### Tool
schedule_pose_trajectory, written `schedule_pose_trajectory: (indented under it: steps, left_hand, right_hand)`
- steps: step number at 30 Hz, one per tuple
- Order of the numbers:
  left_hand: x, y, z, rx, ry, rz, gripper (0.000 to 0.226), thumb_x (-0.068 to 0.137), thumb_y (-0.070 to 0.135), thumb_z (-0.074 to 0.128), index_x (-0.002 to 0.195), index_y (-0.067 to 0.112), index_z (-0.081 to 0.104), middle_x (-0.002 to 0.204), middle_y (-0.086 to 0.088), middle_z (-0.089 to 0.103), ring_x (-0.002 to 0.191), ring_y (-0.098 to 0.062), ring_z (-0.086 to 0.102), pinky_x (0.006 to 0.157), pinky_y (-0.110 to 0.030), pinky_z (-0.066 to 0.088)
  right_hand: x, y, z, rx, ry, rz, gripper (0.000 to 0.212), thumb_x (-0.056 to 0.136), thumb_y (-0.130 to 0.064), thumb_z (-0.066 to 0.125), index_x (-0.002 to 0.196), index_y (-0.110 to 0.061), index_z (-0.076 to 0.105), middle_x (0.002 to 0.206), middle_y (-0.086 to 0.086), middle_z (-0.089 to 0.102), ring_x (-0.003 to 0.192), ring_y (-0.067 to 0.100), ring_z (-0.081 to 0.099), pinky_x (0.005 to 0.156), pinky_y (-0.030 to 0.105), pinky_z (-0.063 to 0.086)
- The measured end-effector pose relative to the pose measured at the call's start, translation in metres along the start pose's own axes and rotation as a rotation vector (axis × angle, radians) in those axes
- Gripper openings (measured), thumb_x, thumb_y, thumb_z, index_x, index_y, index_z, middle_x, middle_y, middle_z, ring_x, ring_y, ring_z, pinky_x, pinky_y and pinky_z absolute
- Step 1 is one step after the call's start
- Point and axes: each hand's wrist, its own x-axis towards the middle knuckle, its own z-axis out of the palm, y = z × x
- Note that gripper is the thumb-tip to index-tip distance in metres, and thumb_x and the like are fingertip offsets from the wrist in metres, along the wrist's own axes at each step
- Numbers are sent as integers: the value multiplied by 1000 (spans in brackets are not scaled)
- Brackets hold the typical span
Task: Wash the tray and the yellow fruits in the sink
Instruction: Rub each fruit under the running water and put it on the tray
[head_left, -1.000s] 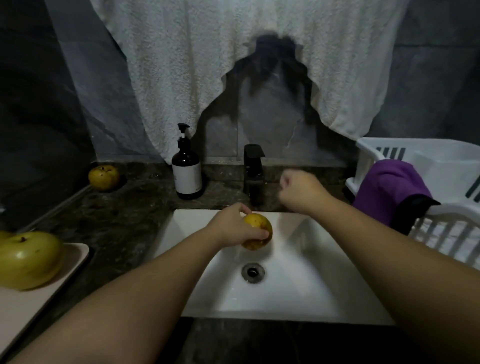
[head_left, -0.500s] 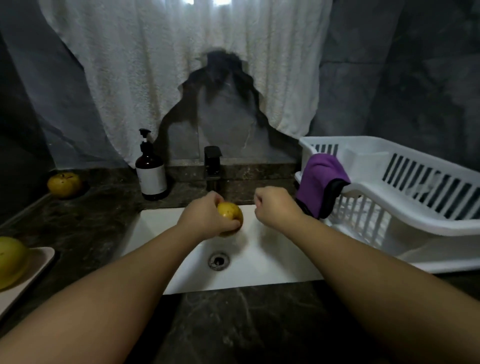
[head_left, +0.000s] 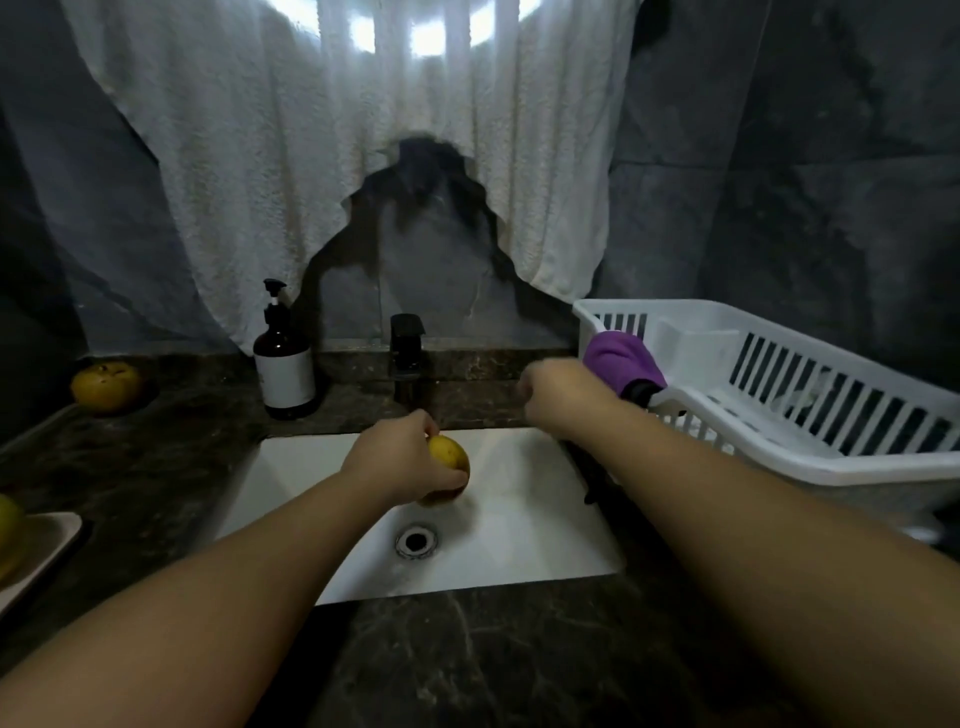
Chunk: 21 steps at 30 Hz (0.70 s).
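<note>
Home washroom, white sink (head_left: 519, 530) set in dark stone counter (head_left: 171, 467), black tap (head_left: 407, 358), soap bottle (head_left: 284, 364), dish rack (head_left: 789, 405).

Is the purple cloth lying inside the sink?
No, the purple cloth hangs over the rim of the white drying rack beside the sink, not in the basin.

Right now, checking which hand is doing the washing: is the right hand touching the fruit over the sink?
Apart. The head view shows bare sink between the right hand and the fruit.

Three yellow fruits (head_left: 449, 460) (head_left: 106, 386) (head_left: 8, 535), one tray (head_left: 44, 540), one sink (head_left: 519, 519), one soap bottle (head_left: 284, 364), one white rack (head_left: 779, 395), one purple cloth (head_left: 621, 361).
</note>
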Motion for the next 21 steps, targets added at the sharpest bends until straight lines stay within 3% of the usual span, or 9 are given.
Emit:
schedule_pose_trajectory:
  steps: [2,3,6,8,11,15,19,21]
  left_hand:
    - [1,1,-5,-91,0,-16,75,68,65,86,127,32,53,116,5,62,102,-17,62,86,-38,60]
    - [2,2,-8,-175,16,-31,74,69,63,86,127,31,53,117,4,62,103,-17,62,87,-38,60]
    - [6,2,-12,-454,31,-63,72,73,58,87,129,26,55,118,2,62,105,-18,62,89,-39,59]
    - [9,2,-10,-634,6,-84,69,74,55,87,128,23,58,120,1,62,107,-19,63,94,-43,59]
    - [12,4,-6,-781,-23,-94,62,74,52,88,122,24,61,120,0,64,107,-19,64,88,-41,59]
    - [17,10,-1,-904,-55,-93,56,75,50,88,119,25,62,116,0,68,104,-20,68,84,-40,61]
    - [21,14,-4,-1134,-129,-135,60,79,50,85,128,25,62,121,-2,69,108,-22,70,85,-39,63]
    - [22,18,-9,-1279,-134,-178,48,84,49,81,123,26,66,120,-4,71,106,-24,72,83,-40,64]
  right_hand:
    - [11,10,-21,-122,117,62,19,90,-19,58,106,-10,64,116,14,64,93,28,60,77,35,51]
    - [20,18,-28,-180,122,128,28,91,-24,58,116,-11,63,123,16,61,102,31,60,81,37,50]
    - [39,38,-29,-356,-160,328,68,98,-47,50,154,-13,35,150,14,43,134,36,47,111,44,41]
    - [45,51,-23,-510,-274,216,69,100,-50,48,159,-18,30,151,11,43,136,37,46,111,47,41]
    - [47,57,-18,-260,-58,286,42,96,-31,54,135,-16,61,109,11,60,113,36,62,85,44,51]
    - [49,49,-30,-167,-78,366,72,96,-46,61,157,-19,32,152,12,41,135,33,46,109,45,42]
    - [53,46,-39,4,324,323,41,93,-22,61,132,-12,59,132,14,54,116,35,58,88,42,47]
    - [54,33,-38,161,395,269,32,93,-19,59,124,-11,65,120,15,62,102,33,62,75,36,43]
